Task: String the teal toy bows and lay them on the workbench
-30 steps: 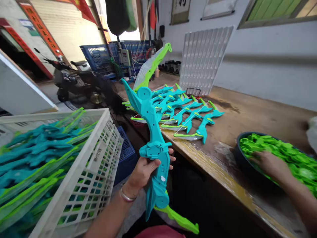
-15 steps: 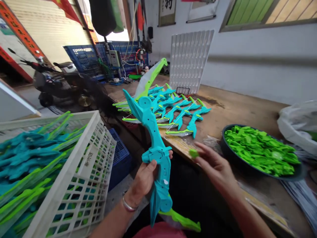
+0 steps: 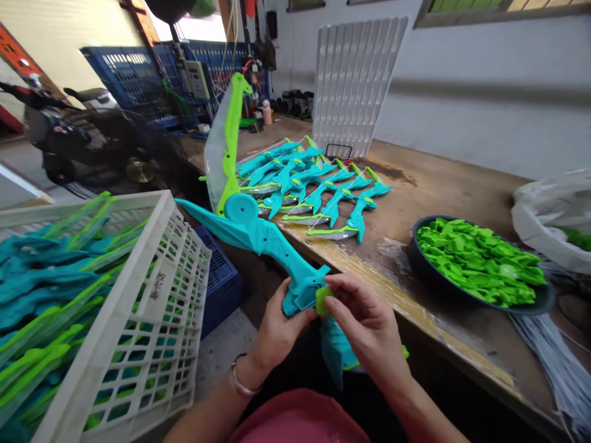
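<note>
My left hand (image 3: 277, 329) is wrapped round the grip of a teal toy bow (image 3: 263, 237) with lime-green limb tips, held tilted in front of my lap. My right hand (image 3: 364, 323) pinches a small green plastic piece (image 3: 322, 300) and holds it against the bow's middle section. A dark bowl (image 3: 427, 271) heaped with the same green pieces (image 3: 475, 258) stands on the wooden table (image 3: 443, 191) to the right. Several finished teal bows (image 3: 314, 184) lie in a row on the table beyond.
A white lattice crate (image 3: 152, 307) full of teal and green bows stands at the left. A blue crate (image 3: 221, 277) sits under it. A white ribbed tray (image 3: 355, 80) leans on the wall. A plastic bag (image 3: 549, 215) and a bundle of cords (image 3: 558, 363) lie at right.
My right hand left the bowl with a green piece and brought it to the bow's middle. My left hand tilted the bow from upright to slanting left.
</note>
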Action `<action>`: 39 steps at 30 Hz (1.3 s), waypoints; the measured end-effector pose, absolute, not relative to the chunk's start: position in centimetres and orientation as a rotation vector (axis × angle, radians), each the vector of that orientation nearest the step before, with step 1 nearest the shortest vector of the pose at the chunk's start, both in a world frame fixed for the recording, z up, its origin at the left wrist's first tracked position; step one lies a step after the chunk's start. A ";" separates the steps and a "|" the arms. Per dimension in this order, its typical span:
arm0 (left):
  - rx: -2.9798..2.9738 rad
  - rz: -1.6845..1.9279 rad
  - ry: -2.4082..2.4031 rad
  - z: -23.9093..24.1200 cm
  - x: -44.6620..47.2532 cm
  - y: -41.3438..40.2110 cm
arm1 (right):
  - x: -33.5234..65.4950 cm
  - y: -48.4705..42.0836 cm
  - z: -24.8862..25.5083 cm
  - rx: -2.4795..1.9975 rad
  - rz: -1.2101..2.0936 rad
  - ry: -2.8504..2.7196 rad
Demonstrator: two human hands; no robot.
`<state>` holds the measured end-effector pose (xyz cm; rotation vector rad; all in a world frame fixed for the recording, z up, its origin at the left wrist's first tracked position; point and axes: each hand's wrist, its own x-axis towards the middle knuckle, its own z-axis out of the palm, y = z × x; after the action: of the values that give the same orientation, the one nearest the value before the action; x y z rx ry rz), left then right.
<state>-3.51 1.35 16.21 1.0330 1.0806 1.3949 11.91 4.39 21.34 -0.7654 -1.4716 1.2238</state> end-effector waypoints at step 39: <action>1.296 1.074 1.047 15.4 -3.9 -0.1 | 15.5 6.8 18.9 -0.955 1.831 -1.633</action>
<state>-3.91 -0.13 15.37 1.2961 1.0470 1.0736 15.51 6.81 18.86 -0.9550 -1.6325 1.8308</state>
